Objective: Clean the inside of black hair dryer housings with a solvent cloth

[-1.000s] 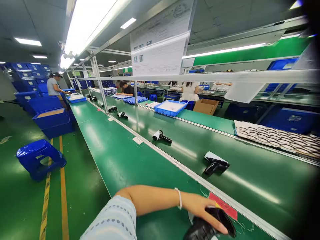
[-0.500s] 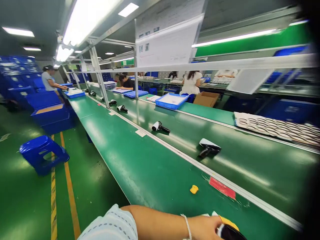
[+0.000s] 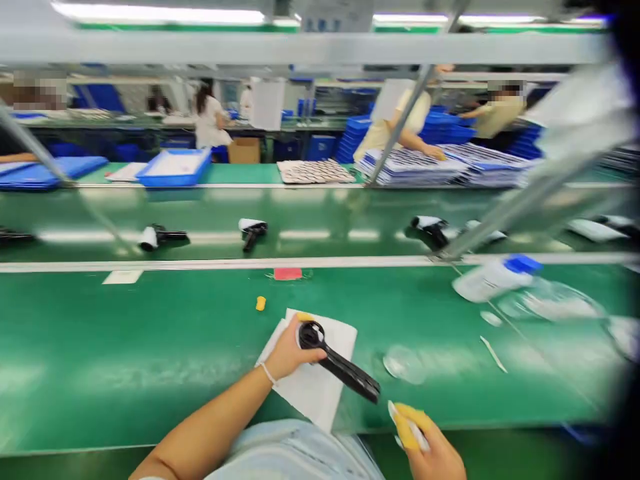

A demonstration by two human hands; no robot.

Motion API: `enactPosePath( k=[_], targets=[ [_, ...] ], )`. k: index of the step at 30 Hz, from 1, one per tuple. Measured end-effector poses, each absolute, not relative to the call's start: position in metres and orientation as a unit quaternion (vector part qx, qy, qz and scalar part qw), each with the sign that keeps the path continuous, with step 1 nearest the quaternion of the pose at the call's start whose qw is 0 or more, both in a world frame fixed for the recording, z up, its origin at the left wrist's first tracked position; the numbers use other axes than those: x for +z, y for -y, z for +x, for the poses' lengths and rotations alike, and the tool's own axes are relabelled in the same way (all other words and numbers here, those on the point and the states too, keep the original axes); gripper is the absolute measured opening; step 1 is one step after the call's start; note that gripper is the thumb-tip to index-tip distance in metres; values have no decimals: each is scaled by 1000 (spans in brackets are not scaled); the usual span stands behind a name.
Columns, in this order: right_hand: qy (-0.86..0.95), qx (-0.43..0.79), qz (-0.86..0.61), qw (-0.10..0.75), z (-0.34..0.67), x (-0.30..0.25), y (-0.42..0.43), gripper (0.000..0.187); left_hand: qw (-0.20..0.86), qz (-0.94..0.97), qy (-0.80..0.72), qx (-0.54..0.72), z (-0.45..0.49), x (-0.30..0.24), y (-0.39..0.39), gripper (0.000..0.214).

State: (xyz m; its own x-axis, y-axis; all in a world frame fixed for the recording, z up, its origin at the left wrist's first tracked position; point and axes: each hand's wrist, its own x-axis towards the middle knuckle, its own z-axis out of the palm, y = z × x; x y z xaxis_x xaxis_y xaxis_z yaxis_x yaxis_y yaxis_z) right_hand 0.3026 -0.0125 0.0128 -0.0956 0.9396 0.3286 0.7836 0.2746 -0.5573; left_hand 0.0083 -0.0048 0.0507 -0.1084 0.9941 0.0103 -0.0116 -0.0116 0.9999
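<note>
My left hand [image 3: 289,357] is wrapped round the head of a black-handled hair dryer [image 3: 350,375], whose handle slants down to the right. Under it, white sheets [image 3: 320,393] lie on the green bench. In my right hand [image 3: 430,447], just beyond the handle's end and apart from it, a crumpled white wipe [image 3: 419,437] is pinched between fingers wearing yellow finger covers. A loose yellow finger cover [image 3: 261,303] rests on the bench ahead of my left hand. To the right of the dryer stands a small clear dish [image 3: 404,364].
Beyond a metal rail [image 3: 330,262], more hair dryers [image 3: 254,233] lie along the belt. A white bottle with a blue cap [image 3: 493,279] and a thin white stick [image 3: 494,355] are at the right. Slanted posts [image 3: 520,203] cross the view. Co-workers [image 3: 213,120] are across the line.
My view has swung to the right and down, bringing the hair dryer in my left hand to the middle. My right hand with the wipe now shows.
</note>
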Motion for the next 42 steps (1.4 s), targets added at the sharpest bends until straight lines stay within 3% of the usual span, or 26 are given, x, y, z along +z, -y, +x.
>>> enactPosePath(
  k=[4, 11, 16, 21, 31, 42],
  targets=[
    [758, 111, -567, 303, 317, 56, -1, 27, 444, 514, -517, 521, 23, 54, 0, 63],
    [774, 63, -627, 66, 319, 90, -57, 26, 444, 531, -518, 503, 27, 32, -9, 96],
    [808, 86, -573, -104, 305, 80, -91, 20, 416, 578, -537, 453, 22, 27, -6, 76],
    [839, 74, -498, -206, 291, 79, -107, 22, 417, 613, -511, 436, 19, 22, -3, 61],
    [841, 36, -460, -284, 280, 86, -112, 22, 428, 621, -502, 423, 20, 30, -3, 54],
    [835, 8, -479, -270, 282, 104, -105, 23, 389, 621, -522, 437, 30, 32, 0, 55]
  ],
)
